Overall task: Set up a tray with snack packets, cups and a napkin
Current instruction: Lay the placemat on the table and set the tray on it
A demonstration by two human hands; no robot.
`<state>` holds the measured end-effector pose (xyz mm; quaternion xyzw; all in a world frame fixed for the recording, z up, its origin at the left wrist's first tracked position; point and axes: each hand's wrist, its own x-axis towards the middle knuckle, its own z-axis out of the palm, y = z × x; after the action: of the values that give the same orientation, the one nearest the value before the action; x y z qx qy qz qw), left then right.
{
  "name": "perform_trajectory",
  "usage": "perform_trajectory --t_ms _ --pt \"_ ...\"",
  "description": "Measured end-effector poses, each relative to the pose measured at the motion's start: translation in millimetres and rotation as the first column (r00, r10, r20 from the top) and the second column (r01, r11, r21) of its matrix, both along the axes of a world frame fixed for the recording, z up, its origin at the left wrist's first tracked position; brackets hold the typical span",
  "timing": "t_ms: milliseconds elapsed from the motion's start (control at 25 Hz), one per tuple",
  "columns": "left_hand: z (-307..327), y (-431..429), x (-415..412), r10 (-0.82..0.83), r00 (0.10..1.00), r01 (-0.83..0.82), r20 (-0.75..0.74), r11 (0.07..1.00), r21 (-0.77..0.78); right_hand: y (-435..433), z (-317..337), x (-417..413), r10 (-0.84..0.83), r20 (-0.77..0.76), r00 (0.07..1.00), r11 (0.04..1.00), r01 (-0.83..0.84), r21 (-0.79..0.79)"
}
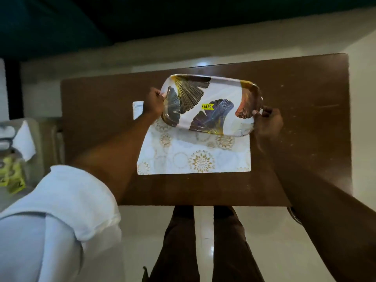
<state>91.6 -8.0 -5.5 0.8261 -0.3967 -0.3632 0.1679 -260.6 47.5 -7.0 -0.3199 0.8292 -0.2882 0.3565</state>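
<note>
Glossy plastic tray [211, 92]; matt wooden table [305, 119]; smooth printed placemat [193, 157].

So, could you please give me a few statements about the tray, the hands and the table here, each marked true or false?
1. The left hand and the right hand each grip one short end of the tray. True.
2. The tray is already loaded with cups. False: it carries only a yellow price sticker.
3. A patterned placemat lies on the brown table, partly beneath the tray. True.
4. The yellow-green packets lie on the table's right side. False: they are off to the left, beyond the table's edge.
</note>
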Motion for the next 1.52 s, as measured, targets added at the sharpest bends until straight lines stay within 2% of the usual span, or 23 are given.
perform_trajectory --t_ms 120,280,520,840,1520 --pt "-9 53 36 0.143 0.988 -0.143 -0.054 0.990 0.016 21 -9 36 0.072 -0.003 0.997 0.996 -0.072 0.047" --pt "-18 105 61 0.200 0.977 -0.194 -0.071 0.977 0.084 51 -18 60 0.134 0.032 0.990 0.988 -0.137 0.077" --pt "-23 132 63 0.178 0.979 -0.169 -0.095 0.981 0.098 70 -25 59 0.174 -0.040 0.984 0.978 -0.168 0.121" --pt "-31 140 59 0.139 0.989 -0.135 -0.046 0.986 0.093 66 -26 59 0.196 -0.095 0.976 0.974 -0.182 0.139" --pt "-26 142 61 0.095 0.995 -0.094 -0.015 0.993 0.065 66 -28 62 0.176 -0.059 0.983 0.977 -0.167 0.132"
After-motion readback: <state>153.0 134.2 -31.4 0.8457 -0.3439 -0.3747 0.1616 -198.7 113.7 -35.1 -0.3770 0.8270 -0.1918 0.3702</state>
